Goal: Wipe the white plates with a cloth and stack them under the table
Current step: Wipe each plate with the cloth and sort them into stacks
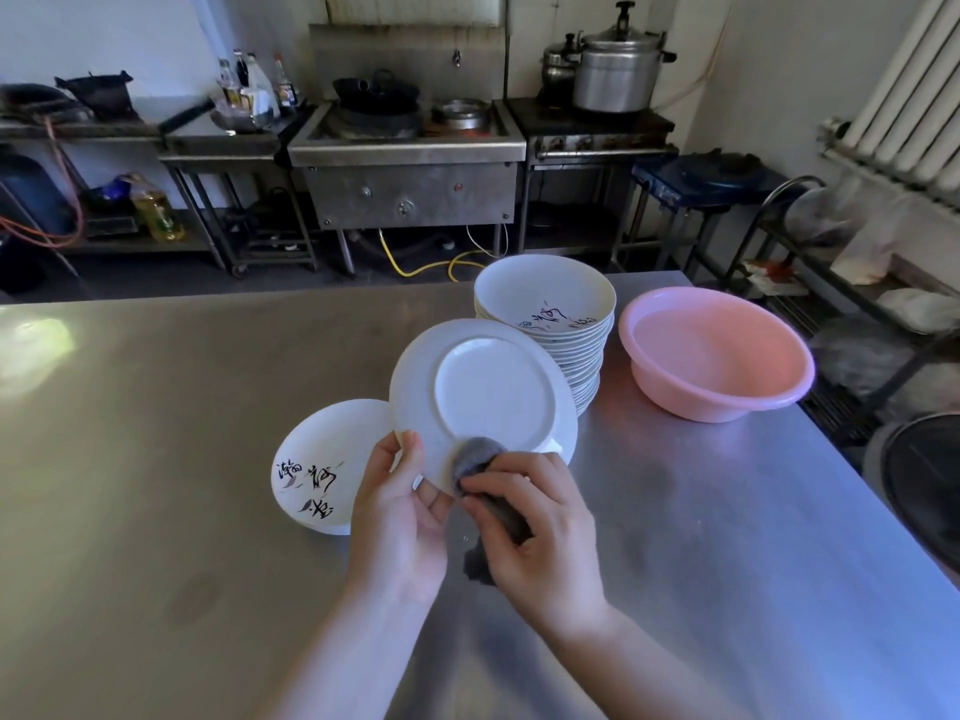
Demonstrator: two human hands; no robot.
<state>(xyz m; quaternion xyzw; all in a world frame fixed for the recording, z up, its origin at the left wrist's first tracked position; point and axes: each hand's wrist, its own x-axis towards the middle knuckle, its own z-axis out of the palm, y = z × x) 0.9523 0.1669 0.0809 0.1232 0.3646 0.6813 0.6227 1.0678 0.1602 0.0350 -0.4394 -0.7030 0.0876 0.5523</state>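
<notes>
Head view: plate [488, 387] tilted, underside toward camera, frame centre. Left hand [400, 517] fingers pinch lower-left rim; right hand [540, 532] fingers grip cloth [475, 462] against lower edge. Unwiped area lies up-frame from cloth.

A white plate [488, 392] is held tilted up on edge, its plain underside and round foot ring facing the camera. A crumpled grey cloth [480, 467] presses against its lower rim. Behind it, a tall stack of white plates [558, 324] stands on the steel desk [156, 433], the top one showing brush lettering. To the left lies a short stack [322, 470], face up, with the same lettering.
</notes>
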